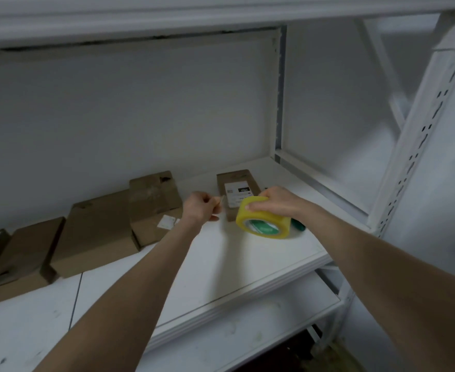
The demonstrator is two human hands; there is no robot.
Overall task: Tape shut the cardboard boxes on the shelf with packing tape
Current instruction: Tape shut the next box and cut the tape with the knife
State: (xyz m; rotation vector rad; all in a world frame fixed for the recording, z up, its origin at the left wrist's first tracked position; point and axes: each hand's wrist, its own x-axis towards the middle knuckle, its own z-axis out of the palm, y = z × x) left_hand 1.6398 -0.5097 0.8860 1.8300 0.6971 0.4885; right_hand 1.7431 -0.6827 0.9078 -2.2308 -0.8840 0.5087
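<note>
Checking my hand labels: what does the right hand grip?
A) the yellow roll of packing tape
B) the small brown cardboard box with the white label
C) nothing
A: the right hand grips the yellow roll of packing tape from above, while the left hand pinches its free end.

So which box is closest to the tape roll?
The lone cardboard box on the right, just behind the yellow tape roll; the others line up further left.

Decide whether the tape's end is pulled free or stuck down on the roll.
Pulled free: the left hand pinches the tape end apart from the roll in the right hand.
</note>
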